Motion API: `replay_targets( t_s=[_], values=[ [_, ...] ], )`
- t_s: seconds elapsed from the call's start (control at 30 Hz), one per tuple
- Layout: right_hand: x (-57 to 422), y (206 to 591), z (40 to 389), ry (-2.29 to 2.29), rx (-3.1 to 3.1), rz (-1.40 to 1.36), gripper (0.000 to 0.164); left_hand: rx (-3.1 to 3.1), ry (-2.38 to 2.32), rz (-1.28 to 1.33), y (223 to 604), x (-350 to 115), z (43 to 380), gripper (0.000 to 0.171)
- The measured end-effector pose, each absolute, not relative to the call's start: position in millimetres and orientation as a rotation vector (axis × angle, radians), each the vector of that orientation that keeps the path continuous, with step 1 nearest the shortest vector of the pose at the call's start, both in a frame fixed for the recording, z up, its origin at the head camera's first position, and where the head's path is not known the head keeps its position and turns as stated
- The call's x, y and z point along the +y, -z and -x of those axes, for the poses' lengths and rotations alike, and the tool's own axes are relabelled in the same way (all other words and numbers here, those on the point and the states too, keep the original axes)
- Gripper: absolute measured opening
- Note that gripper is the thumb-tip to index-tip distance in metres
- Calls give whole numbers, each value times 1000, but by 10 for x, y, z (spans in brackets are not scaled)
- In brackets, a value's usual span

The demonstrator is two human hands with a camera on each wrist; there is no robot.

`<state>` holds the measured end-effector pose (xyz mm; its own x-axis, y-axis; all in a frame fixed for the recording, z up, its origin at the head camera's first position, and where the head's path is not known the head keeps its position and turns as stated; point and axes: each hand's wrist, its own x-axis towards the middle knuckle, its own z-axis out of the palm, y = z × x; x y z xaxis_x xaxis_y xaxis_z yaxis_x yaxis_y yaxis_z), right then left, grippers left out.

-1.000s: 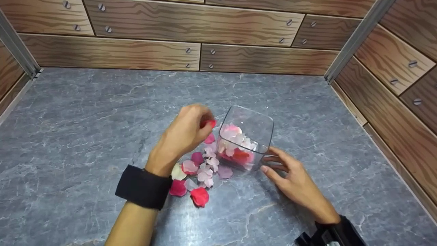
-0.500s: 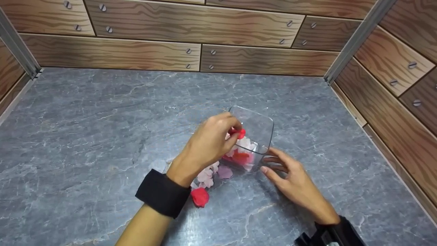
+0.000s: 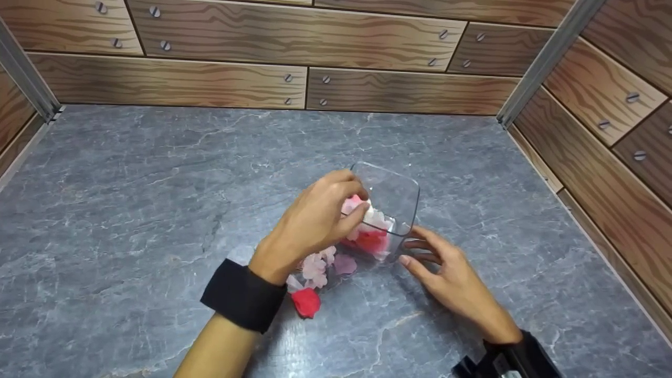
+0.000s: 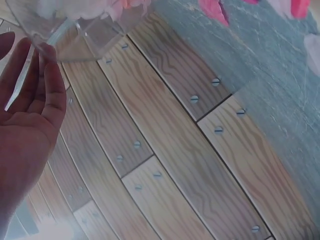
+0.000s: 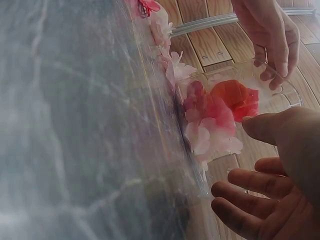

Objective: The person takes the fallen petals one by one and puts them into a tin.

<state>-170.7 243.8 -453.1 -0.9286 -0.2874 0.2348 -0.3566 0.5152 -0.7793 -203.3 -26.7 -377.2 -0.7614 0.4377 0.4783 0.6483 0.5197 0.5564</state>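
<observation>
A clear square plastic container (image 3: 403,205) stands on the grey marbled tabletop with pink, white and red flower petals (image 3: 373,240) inside. My left hand (image 3: 321,212) is over its near left rim, fingers bent down into the opening. No petal shows between those fingers in the left wrist view, where the hand (image 4: 31,112) is beside the rim. My right hand (image 3: 455,278) is at the container's right side, fingers spread and loosely bent, fingertips close to the wall. On the table left of the container lie pale pink blossoms (image 3: 315,269), a red petal (image 3: 306,303) and a purple petal (image 3: 345,264).
Wood-patterned panels (image 3: 220,84) close off the back and sides of the table. A grey metal post (image 3: 546,68) stands in the right back corner. My left forearm and its black wristband (image 3: 244,295) hide part of the petal pile.
My left hand has moved right from the petal pile to the container with a red petal, then let go of it there. My right hand has stayed in place.
</observation>
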Motion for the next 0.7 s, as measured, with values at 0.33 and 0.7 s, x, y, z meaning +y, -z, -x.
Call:
replay_targets(
  t_s=[0.33,0.7],
  values=[
    [2442,4531,1709,-1378,-2677,-569,61,-2599,1120,674,3809,-592,2173,13],
    [2446,4544,1711,-1364,-2663,-577,60,-2803,902,677,4256,-524,2306,18]
  ],
)
